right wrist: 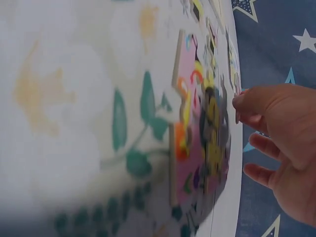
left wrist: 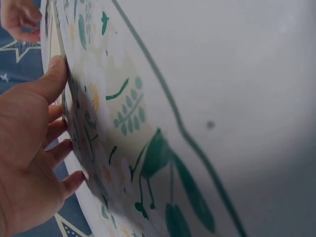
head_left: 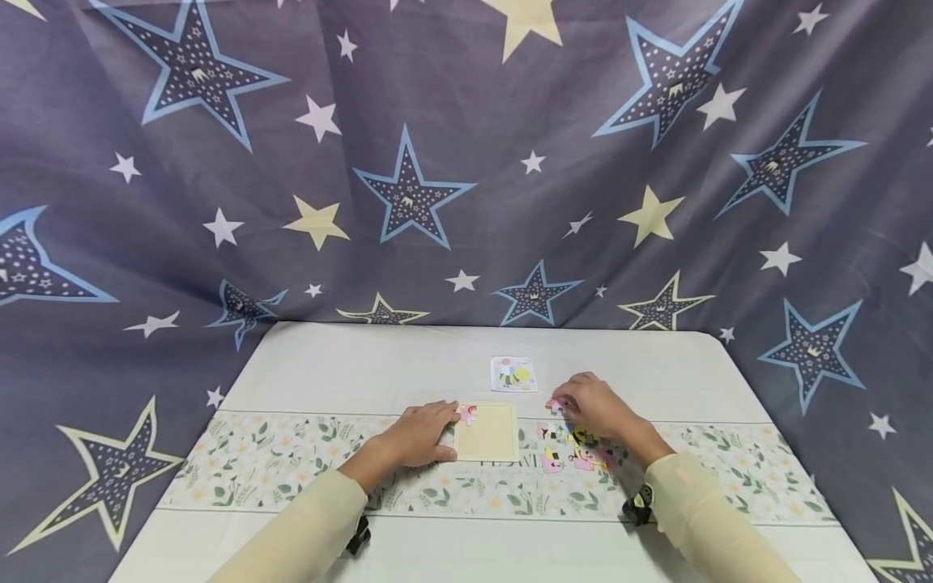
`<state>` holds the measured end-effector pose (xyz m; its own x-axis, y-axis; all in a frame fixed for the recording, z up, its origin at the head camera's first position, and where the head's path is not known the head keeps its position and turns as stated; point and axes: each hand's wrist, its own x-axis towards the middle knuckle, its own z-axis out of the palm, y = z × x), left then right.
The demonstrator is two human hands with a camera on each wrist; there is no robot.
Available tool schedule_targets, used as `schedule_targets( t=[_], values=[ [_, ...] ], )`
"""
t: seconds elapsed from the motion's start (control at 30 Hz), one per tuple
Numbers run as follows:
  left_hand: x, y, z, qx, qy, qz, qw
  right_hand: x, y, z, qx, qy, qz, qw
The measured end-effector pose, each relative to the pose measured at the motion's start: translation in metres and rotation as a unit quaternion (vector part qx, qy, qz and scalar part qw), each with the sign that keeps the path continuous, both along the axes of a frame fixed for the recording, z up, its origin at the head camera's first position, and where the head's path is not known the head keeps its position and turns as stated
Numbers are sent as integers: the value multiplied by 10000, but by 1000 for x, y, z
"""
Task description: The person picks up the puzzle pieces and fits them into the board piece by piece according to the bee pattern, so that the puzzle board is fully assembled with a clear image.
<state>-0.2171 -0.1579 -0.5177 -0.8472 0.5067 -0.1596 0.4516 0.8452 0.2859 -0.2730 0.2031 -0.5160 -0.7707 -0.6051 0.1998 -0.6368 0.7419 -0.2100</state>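
Note:
A shallow, light wooden puzzle tray (head_left: 487, 437) lies on the table with a pink puzzle piece (head_left: 467, 414) in its upper left corner. My left hand (head_left: 419, 433) rests at the tray's left side, thumb near the lower corner and fingers near the upper one. In the left wrist view, the left hand (left wrist: 34, 128) has its fingers spread along the tray edge. My right hand (head_left: 598, 406) pinches a pink puzzle piece (head_left: 555, 404) between thumb and fingers, right of the tray. Several loose pieces (head_left: 552, 461) in pink, yellow and black lie below that hand.
Behind the tray lies a small picture card (head_left: 513, 374) showing a bee. A floral band (head_left: 291, 461) runs across the white tablecloth (head_left: 350, 364). A dark curtain with stars (head_left: 437, 105) hangs behind the table.

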Motion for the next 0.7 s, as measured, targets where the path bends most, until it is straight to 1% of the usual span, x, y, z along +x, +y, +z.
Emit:
schedule_targets(
  t=[0.13,0.23,0.5,0.7],
  values=[
    [0,0,1,-16,-49,43,10000,0,-10,0,-62,21,87,9999],
    [1,0,2,-17,-80,52,10000,2,-17,0,-47,-72,81,9999],
    [1,1,2,-44,-12,25,10000,2,-32,0,-16,-88,84,9999],
    [1,0,4,-2,-1,-2,10000,3,-45,0,-20,-206,108,9997]
  ],
)
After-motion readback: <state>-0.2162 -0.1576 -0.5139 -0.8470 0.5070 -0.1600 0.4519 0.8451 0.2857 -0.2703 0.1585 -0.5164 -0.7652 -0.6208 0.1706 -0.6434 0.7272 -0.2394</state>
